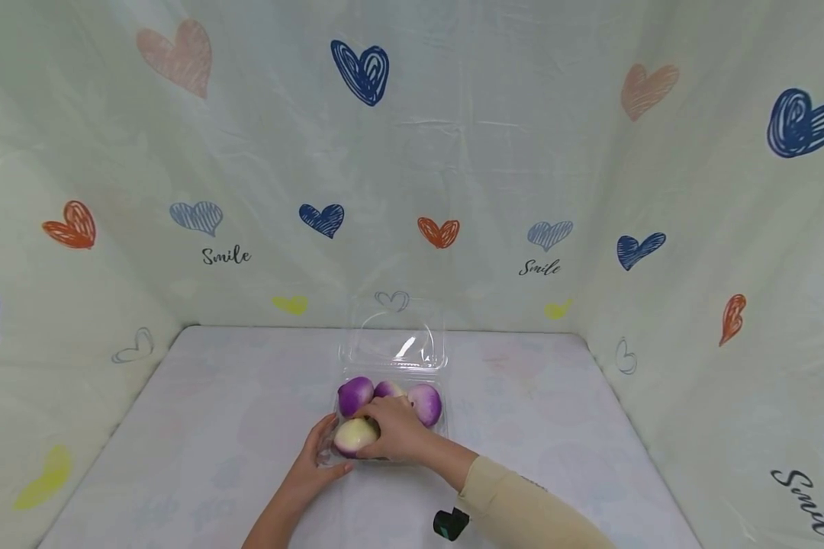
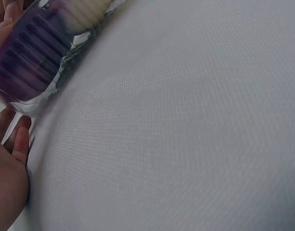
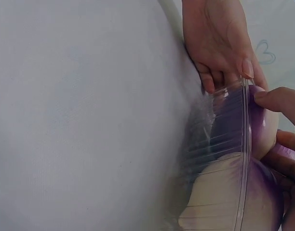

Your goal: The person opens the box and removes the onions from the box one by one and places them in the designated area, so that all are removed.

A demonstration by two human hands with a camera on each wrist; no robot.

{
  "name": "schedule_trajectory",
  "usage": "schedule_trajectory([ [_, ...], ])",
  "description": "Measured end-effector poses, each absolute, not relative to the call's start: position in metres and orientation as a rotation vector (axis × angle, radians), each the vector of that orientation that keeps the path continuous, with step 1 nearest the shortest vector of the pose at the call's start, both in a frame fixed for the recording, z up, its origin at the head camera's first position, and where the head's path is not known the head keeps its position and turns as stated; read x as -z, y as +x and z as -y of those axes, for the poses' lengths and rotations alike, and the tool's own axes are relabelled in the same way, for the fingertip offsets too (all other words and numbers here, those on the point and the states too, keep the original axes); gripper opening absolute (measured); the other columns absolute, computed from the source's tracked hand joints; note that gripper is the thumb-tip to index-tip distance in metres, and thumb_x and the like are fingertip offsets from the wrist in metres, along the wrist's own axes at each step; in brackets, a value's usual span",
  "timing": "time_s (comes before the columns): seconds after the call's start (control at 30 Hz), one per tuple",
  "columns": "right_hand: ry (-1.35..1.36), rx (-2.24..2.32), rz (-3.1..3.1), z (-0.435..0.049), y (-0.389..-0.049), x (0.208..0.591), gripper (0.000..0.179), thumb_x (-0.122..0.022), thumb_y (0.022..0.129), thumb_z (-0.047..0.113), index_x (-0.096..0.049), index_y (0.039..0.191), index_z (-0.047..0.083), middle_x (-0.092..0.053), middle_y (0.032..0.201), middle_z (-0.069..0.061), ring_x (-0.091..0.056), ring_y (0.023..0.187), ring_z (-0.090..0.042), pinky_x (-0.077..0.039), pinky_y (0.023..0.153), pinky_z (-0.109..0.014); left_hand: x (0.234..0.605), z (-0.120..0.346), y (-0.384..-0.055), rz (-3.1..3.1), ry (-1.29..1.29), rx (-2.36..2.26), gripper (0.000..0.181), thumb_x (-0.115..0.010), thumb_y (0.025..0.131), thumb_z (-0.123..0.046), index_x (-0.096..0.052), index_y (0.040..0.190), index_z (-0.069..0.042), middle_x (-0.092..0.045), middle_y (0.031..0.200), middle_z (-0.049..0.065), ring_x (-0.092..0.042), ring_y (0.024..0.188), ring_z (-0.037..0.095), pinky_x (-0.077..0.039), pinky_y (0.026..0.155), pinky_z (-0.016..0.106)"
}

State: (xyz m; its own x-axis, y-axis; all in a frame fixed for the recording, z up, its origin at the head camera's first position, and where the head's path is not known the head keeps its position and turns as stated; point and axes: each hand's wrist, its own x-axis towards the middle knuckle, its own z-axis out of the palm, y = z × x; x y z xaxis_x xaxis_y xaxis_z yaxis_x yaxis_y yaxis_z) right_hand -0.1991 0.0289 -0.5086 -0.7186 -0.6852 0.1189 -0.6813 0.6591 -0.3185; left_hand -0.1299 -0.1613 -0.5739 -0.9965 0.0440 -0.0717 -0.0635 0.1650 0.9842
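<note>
A clear plastic clamshell container (image 1: 326, 455) sits on the table, its lid (image 1: 391, 351) raised at the back. Inside are several purple-and-white turnips, among them one at the back left (image 1: 355, 395) and one at the right (image 1: 426, 404). My right hand (image 1: 401, 431) reaches over the container and holds the front left turnip (image 1: 353, 436) between thumb and fingers. At the left front corner, my left hand (image 1: 309, 473) grips the container. The right wrist view shows its thumb on the rim (image 3: 245, 144) and the other fingers lower at the side wall.
A pale cloth covers the table (image 1: 233, 435). Behind and at both sides hangs a curtain (image 1: 453, 160) printed with hearts and "Smile". A small black object (image 1: 451, 524) shows beside the beige right sleeve (image 1: 522, 503).
</note>
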Motion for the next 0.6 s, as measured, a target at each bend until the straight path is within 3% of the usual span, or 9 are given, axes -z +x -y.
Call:
schedule_trajectory([
  [0.23,-1.153,0.641,-2.792,-0.034,-0.2,0.505,0.053,-0.08,0.073,0.043,-0.067,0.118,0.019,-0.063,0.113,0.01,-0.054,0.107,-0.007,-0.039,0.09,-0.033,0.574,0.161,-0.131,-2.342,-0.038,-1.96,0.094,-0.083,0.073,-0.006,-0.028,0.15,-0.011,-0.029,0.154,0.023,-0.023,0.14,0.046,-0.033,0.1,0.059],
  [0.47,-1.145,0.764,-2.732,-0.041,-0.199,0.5,0.055,-0.081,0.073,0.04,-0.066,0.121,0.016,-0.063,0.114,0.009,-0.053,0.11,-0.007,-0.039,0.094,-0.029,0.572,0.16,-0.131,-2.352,-0.058,-1.943,0.094,-0.083,0.073,-0.007,-0.029,0.15,-0.012,-0.031,0.154,0.022,-0.031,0.136,0.044,-0.038,0.093,0.044],
  [0.6,-1.146,0.809,-2.719,-0.046,-0.196,0.499,0.055,-0.081,0.074,0.039,-0.065,0.122,0.018,-0.062,0.116,0.01,-0.051,0.112,-0.006,-0.038,0.096,-0.03,0.572,0.16,-0.131,-2.367,-0.055,-1.933,0.094,-0.083,0.073,-0.006,-0.029,0.149,-0.011,-0.032,0.153,0.022,-0.037,0.132,0.043,-0.039,0.091,0.041],
])
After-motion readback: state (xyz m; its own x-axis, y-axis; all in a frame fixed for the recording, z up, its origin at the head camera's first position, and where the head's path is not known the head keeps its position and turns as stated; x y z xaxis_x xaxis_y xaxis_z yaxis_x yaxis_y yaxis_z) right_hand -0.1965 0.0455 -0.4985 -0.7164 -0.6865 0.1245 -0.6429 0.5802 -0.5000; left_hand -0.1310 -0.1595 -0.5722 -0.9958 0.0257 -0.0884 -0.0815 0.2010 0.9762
